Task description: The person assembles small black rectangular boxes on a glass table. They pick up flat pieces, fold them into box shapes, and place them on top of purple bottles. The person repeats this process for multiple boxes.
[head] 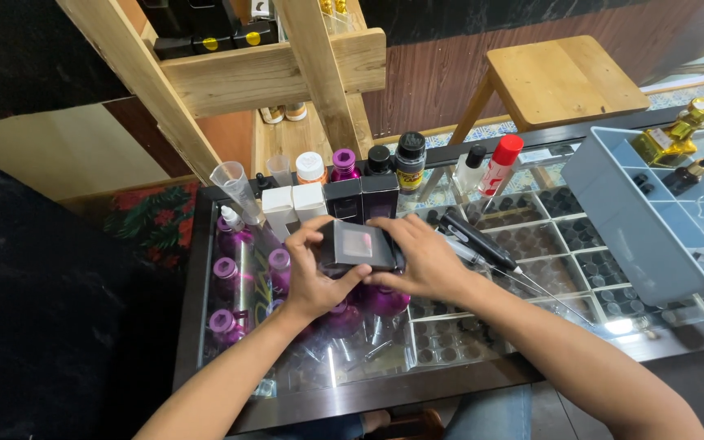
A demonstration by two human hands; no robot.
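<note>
A small black box [358,245] with a pinkish window on its face is held between both hands above a glass counter top [368,358]. My left hand [313,277] grips its left side and underside, thumb along the bottom edge. On the right end, my right hand [421,262] closes its fingers around the box. Purple bottles [226,269] lie under the glass just below the hands.
Behind the box stand two white boxes [297,204], two black boxes [362,195], several capped bottles [409,159] and a plastic measuring cylinder [236,191]. A black pen-like tool [478,240] lies to the right. A grey tray [637,220], a wooden stool [560,77] and wooden shelf frame [270,73] surround the counter.
</note>
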